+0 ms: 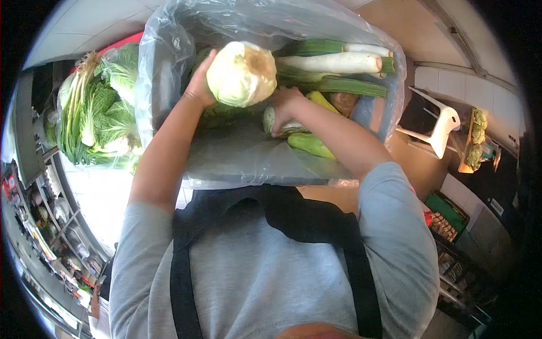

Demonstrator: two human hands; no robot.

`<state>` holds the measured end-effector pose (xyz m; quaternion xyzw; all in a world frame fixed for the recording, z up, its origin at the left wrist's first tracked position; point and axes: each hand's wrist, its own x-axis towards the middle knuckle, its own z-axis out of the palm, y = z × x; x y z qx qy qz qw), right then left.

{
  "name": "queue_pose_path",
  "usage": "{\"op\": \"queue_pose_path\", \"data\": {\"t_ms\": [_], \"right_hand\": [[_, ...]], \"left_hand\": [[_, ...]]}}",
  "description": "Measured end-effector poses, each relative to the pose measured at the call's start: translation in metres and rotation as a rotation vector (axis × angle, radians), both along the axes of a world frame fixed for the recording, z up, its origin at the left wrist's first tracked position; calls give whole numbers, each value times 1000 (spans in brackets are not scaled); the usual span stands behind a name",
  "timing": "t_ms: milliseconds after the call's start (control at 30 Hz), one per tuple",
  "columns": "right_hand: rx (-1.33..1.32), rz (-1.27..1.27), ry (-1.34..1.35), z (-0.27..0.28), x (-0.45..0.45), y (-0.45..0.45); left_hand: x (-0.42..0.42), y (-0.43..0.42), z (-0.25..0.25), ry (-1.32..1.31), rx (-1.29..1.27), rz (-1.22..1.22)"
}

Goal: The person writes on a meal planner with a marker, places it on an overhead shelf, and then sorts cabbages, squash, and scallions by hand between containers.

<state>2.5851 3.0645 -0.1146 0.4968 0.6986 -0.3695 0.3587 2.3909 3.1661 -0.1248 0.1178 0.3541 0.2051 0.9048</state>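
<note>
A round pale cabbage point(241, 73) with a browned patch is held up over the plastic-lined bin point(226, 164) by my left hand point(199, 86), its fingers curled round the left side. Lower, inside the bin, my right hand point(287, 107) is closed round a pale green vegetable point(269, 120), mostly covered by the hand. Beside it lie a smooth green vegetable point(310, 145) and a yellow one point(323, 103). Further back are a long white radish point(339, 62) and a long ridged green vegetable point(353, 87).
Left of the bin sits a bag of leafy greens and napa cabbage point(107, 113). A white stool point(443, 127) stands on the right, near a wooden crate point(470, 144) of green produce. Metal shelves point(62, 209) line the lower left, with another person partly visible there.
</note>
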Motion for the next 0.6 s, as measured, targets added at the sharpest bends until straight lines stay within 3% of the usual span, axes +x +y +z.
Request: {"op": "queue_pose_path", "data": {"t_ms": [133, 267, 300, 400, 467, 500, 533, 567, 600], "right_hand": [[241, -144, 38, 16, 33, -22], [188, -60, 11, 25, 31, -24], [174, -86, 36, 25, 32, -23], [151, -156, 111, 25, 33, -21], [157, -209, 162, 21, 33, -22], [310, -232, 233, 16, 33, -31], [467, -257, 299, 8, 35, -50], [621, -280, 361, 7, 37, -67], [596, -345, 348, 15, 38, -78]], "left_hand": [[5, -4, -14, 192, 107, -312], [22, -13, -12, 444, 552, -572], [23, -15, 3, 428, 483, -601], [24, -12, 1, 493, 705, -680], [32, -24, 23, 894, 1301, -828], [35, -38, 37, 1096, 1602, -886], [40, -60, 49, 945, 1788, -604], [44, -77, 53, 772, 1761, -661], [49, -91, 51, 599, 1726, -712]]}}
